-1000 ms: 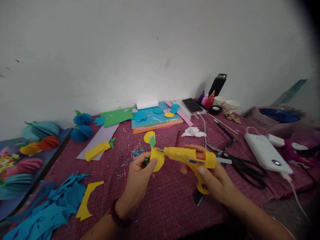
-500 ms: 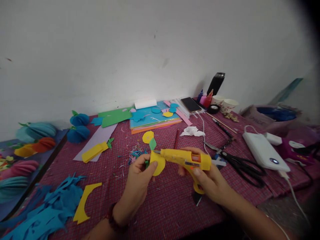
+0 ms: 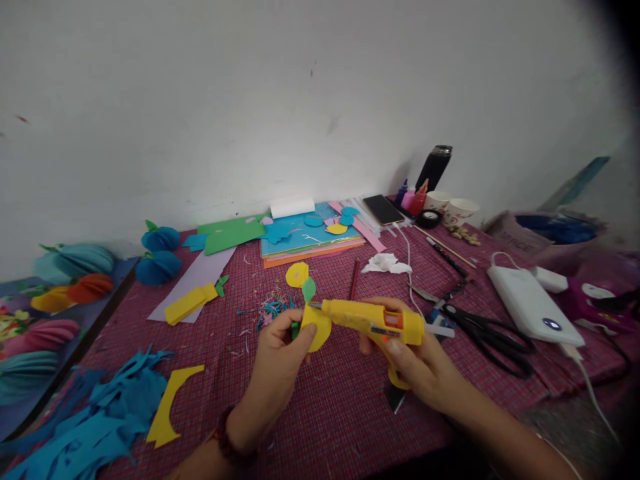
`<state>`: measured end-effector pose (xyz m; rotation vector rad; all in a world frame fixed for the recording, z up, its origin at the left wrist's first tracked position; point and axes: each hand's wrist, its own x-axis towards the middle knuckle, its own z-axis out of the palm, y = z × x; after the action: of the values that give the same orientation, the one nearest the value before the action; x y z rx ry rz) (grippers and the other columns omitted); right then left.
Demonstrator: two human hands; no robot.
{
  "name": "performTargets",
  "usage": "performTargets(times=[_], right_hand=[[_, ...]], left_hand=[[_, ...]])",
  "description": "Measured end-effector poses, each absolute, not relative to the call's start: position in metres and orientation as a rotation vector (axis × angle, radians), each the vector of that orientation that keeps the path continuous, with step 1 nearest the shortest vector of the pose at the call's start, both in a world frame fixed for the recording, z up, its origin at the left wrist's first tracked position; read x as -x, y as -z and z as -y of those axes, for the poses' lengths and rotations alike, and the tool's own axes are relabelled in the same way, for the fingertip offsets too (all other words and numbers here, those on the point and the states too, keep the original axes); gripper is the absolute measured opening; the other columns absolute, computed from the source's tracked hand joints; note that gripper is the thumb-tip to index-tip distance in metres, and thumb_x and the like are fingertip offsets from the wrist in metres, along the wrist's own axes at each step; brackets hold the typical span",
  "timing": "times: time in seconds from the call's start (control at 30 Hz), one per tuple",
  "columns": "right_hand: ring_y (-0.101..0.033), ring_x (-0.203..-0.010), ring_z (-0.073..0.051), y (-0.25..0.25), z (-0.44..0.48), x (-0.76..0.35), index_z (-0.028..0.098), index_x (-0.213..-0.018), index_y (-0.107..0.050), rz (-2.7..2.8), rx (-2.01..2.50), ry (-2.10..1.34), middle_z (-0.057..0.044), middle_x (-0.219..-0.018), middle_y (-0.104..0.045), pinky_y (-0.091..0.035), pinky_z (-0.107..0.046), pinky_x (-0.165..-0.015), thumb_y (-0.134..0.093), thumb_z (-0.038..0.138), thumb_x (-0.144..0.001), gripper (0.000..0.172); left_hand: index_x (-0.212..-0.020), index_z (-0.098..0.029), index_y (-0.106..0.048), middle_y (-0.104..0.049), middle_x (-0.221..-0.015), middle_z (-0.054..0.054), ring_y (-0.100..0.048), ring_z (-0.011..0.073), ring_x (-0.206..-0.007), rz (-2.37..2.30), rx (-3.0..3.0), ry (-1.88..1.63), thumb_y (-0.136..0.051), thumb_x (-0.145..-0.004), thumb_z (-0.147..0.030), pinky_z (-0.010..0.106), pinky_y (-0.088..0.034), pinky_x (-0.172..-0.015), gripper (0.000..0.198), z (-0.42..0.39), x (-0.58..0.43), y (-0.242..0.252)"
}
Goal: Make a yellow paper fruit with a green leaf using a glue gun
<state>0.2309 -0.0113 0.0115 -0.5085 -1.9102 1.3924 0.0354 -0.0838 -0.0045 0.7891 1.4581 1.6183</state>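
Observation:
Between thumb and fingers, my left hand (image 3: 285, 343) pinches a round yellow paper cutout (image 3: 318, 332). A green paper leaf (image 3: 309, 289) stands up from the cutout's top edge, and another bit of green shows by my fingers. My right hand (image 3: 407, 353) is wrapped around a yellow hot glue gun (image 3: 373, 319), which points left. Its metal nozzle is at the upper edge of the yellow cutout, close below the leaf; whether it touches cannot be seen. A glue stick (image 3: 440, 330) pokes out of the gun's back end.
Black scissors (image 3: 487, 337) and a white power bank (image 3: 535, 300) lie to the right. Coloured paper sheets (image 3: 310, 253) are stacked near the wall. Blue paper scraps (image 3: 100, 420) and a yellow offcut (image 3: 173, 407) lie front left. Folded paper pumpkins (image 3: 83, 260) sit far left.
Both hands hold nearly the same pose, with the nozzle still at the cutout's upper edge. The whole view has shifted very slightly.

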Motion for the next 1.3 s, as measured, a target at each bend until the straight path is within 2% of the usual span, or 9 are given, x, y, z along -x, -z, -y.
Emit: performTargets(times=[0.13, 0.3, 0.5, 0.6, 0.73, 0.9, 1.17, 1.3], right_hand=[[-0.058, -0.069, -0.016, -0.012, 0.011, -0.23, 0.027, -0.131, -0.042, 1.923, 0.501, -1.355, -0.004, -0.088, -0.063, -0.046, -0.027, -0.058, -0.043, 0.044, -0.1, 0.035], [-0.061, -0.077, -0.017, -0.015, 0.011, -0.231, 0.026, -0.128, -0.043, 1.965, 0.493, -1.291, -0.005, -0.092, -0.062, -0.05, -0.029, -0.069, -0.044, 0.042, -0.099, 0.033], [-0.061, -0.078, -0.013, -0.014, 0.012, -0.232, 0.028, -0.131, -0.04, 2.001, 0.495, -1.3, -0.008, -0.11, -0.059, -0.051, -0.025, -0.067, -0.046, 0.037, -0.099, 0.033], [-0.061, -0.081, -0.014, -0.012, 0.013, -0.232, 0.026, -0.132, -0.039, 2.006, 0.473, -1.278, -0.01, -0.115, -0.058, -0.051, -0.025, -0.068, -0.044, 0.036, -0.1, 0.034], [-0.06, -0.079, -0.013, -0.01, 0.013, -0.233, 0.024, -0.131, -0.039, 2.029, 0.458, -1.206, -0.009, -0.111, -0.059, -0.05, -0.023, -0.066, -0.044, 0.034, -0.1, 0.033], [-0.058, -0.077, -0.011, -0.01, 0.011, -0.233, 0.028, -0.133, -0.038, 2.071, 0.465, -1.149, -0.008, -0.12, -0.056, -0.048, -0.023, -0.065, -0.043, 0.032, -0.1, 0.033], [-0.058, -0.08, -0.012, -0.009, 0.012, -0.234, 0.032, -0.133, -0.035, 2.093, 0.476, -1.172, -0.007, -0.119, -0.056, -0.044, -0.021, -0.058, -0.045, 0.029, -0.099, 0.036], [-0.059, -0.09, -0.015, -0.01, 0.013, -0.234, 0.031, -0.133, -0.035, 2.084, 0.488, -1.206, -0.008, -0.118, -0.056, -0.045, -0.022, -0.06, -0.045, 0.029, -0.099, 0.035]], left_hand=[[-0.082, -0.019, -0.07, -0.063, -0.068, -0.002, -0.048, 0.0076, -0.053, -1.461, -0.798, -1.604, -0.074, -0.072, -0.028, 0.016, -0.037, -0.043, 0.014, 0.085, -0.035, 0.005], [-0.082, -0.019, -0.07, -0.063, -0.069, -0.002, -0.048, 0.0075, -0.053, -1.45, -0.776, -1.601, -0.074, -0.071, -0.029, 0.016, -0.037, -0.044, 0.015, 0.085, -0.036, 0.005], [-0.083, -0.019, -0.069, -0.062, -0.067, -0.002, -0.047, 0.008, -0.052, -1.525, -0.803, -1.588, -0.072, -0.072, -0.029, 0.017, -0.037, -0.043, 0.015, 0.083, -0.036, 0.004], [-0.08, -0.018, -0.069, -0.061, -0.066, -0.002, -0.047, 0.0091, -0.053, -1.605, -0.885, -1.584, -0.069, -0.072, -0.028, 0.019, -0.037, -0.046, 0.012, 0.084, -0.037, 0.0], [-0.075, -0.018, -0.068, -0.059, -0.063, -0.003, -0.046, 0.0097, -0.054, -1.667, -0.988, -1.592, -0.066, -0.073, -0.026, 0.021, -0.037, -0.049, 0.008, 0.085, -0.039, -0.006], [-0.074, -0.019, -0.068, -0.058, -0.061, -0.003, -0.044, 0.0096, -0.051, -1.709, -1.046, -1.583, -0.064, -0.074, -0.025, 0.022, -0.036, -0.05, 0.007, 0.085, -0.039, -0.006], [-0.075, -0.02, -0.069, -0.059, -0.064, -0.002, -0.045, 0.0102, -0.053, -1.72, -1.054, -1.589, -0.064, -0.075, -0.027, 0.023, -0.038, -0.052, 0.009, 0.085, -0.036, -0.002], [-0.075, -0.02, -0.069, -0.06, -0.065, -0.002, -0.046, 0.0106, -0.054, -1.721, -1.041, -1.605, -0.065, -0.075, -0.028, 0.023, -0.038, -0.053, 0.009, 0.084, -0.037, -0.003]])
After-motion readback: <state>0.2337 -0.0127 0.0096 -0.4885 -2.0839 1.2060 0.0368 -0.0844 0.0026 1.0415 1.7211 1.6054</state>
